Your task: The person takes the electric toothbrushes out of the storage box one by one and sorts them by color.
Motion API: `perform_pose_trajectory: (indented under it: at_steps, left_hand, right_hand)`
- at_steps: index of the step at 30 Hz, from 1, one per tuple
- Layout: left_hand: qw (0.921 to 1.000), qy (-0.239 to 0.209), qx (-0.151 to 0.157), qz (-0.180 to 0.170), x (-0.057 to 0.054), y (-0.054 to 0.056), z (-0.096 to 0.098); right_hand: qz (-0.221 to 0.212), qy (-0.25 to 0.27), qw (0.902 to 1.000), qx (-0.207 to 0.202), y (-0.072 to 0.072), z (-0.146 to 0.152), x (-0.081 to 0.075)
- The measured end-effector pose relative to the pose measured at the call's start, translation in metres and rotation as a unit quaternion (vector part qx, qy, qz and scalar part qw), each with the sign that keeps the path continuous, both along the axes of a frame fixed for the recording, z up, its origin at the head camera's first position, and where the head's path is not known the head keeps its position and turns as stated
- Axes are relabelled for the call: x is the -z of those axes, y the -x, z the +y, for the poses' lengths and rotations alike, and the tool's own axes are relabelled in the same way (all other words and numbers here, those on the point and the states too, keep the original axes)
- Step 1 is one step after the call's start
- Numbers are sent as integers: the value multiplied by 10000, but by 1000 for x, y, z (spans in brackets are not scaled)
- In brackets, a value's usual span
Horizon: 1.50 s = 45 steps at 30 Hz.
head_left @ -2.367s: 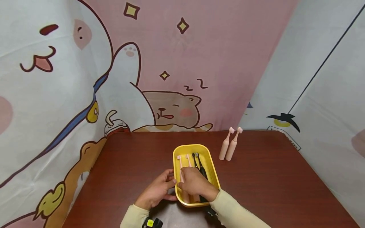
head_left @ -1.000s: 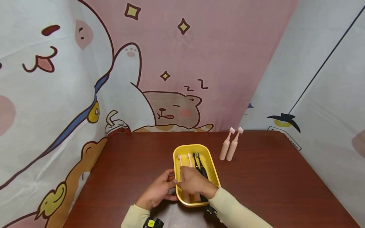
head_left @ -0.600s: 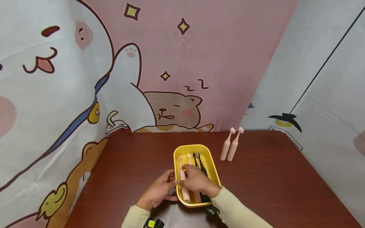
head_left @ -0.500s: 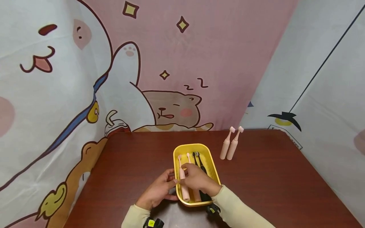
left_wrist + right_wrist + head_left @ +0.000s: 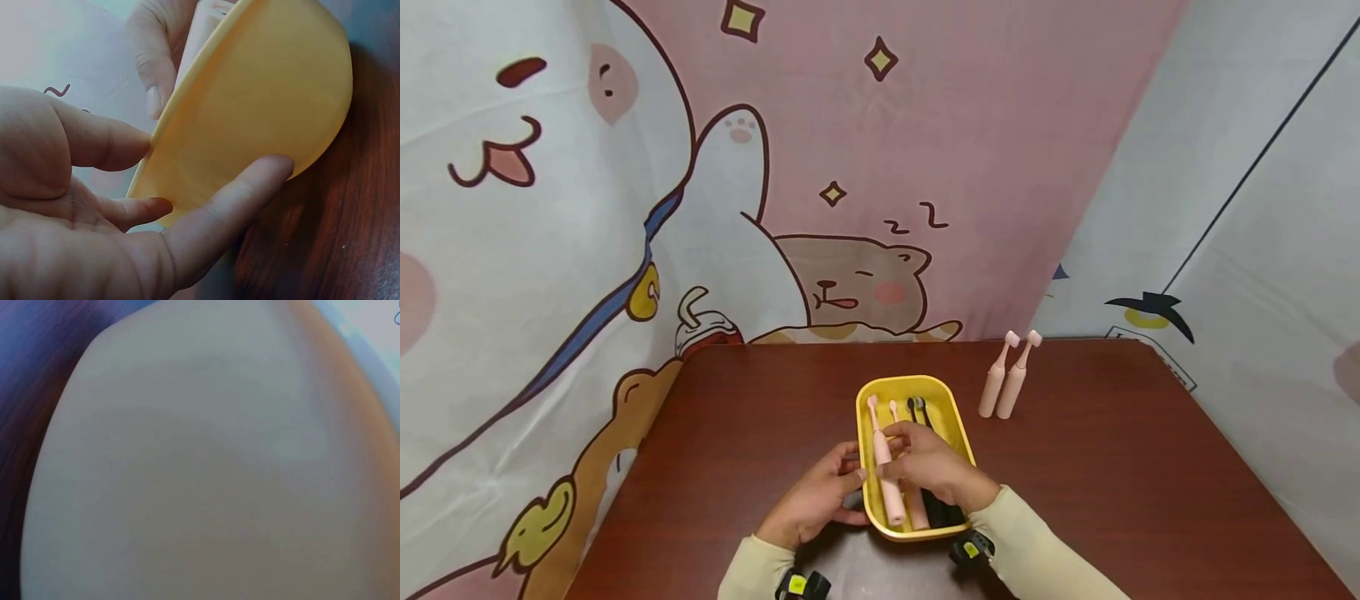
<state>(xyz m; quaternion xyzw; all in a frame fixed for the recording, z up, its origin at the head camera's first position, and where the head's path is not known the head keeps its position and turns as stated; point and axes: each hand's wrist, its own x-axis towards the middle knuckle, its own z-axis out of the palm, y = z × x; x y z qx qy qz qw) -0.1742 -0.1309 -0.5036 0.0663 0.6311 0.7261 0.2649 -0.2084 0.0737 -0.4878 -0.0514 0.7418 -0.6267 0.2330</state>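
Observation:
My right hand (image 5: pixel 943 467) pinches a pink electric toothbrush (image 5: pixel 888 487) by its handle, at the left inside of a yellow basket (image 5: pixel 957 414). That toothbrush slants, with its head toward the far end. Another pink electric toothbrush (image 5: pixel 917 507) and black toothbrushes (image 5: pixel 912 407) lie in the basket, partly hidden under my right hand. My left hand (image 5: pixel 812 500) touches the basket's left wall from outside. In the left wrist view, its thumb meets the rim and a straight finger lies along the outer wall. A pale blurred surface fills most of the right wrist view.
Two pink electric toothbrushes (image 5: pixel 1013 385) stand upright side by side on the brown table (image 5: pixel 760 400), to the right beyond the basket. A cartoon-printed cloth (image 5: pixel 985 167) hangs behind the table and along its left and right sides.
My right hand has shifted slightly right and away from me, and the pink toothbrush it pinches has moved with it, now showing more fully. My left hand and the basket stay in place.

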Motion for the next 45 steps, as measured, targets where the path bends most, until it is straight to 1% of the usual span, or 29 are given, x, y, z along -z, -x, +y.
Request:
perform_pose_trajectory:
  at_steps: [4,8,18,22,24,27,31,34,37,40,42,45]
  left_hand:
    - [10000,-15,-11,1,0,-1,0]
    - [10000,-33,-17,-11,-1,-1,0]
    - [9999,-48,-28,-87,0,1,0]
    - [10000,-38,-10,-86,1,1,1]
    - [10000,-31,-10,-78,1,1,1]
    - [10000,-19,-35,-64,1,1,1]
    - [10000,2,-43,-61,2,1,1]
    - [10000,5,-32,-56,3,1,1]
    - [10000,-15,-22,-64,3,1,2]
    - [10000,-36,4,-86,4,1,2]
    - [9999,-42,11,-97,4,1,1]
    - [9999,-22,-12,-101,4,1,0]
  right_hand:
    - [-37,206,9997,111,-1,3,-1]
    - [-49,284,9993,232,-2,6,-5]
    - [437,649,9959,450,-1,18,-16]
    - [647,490,9941,719,-1,24,-23]
    - [829,390,9921,857,-1,27,-27]
    - [1136,298,9878,1020,-1,32,-32]
    - [1437,280,9810,1272,-1,39,-36]
    - [1595,328,9754,1489,-1,46,-38]
    - [1776,454,9700,1599,-1,53,-39]
    - [2087,507,9618,1700,-3,62,-42]
    - [2282,450,9561,1781,-4,67,-44]
    - [2455,383,9494,1923,-5,73,-47]
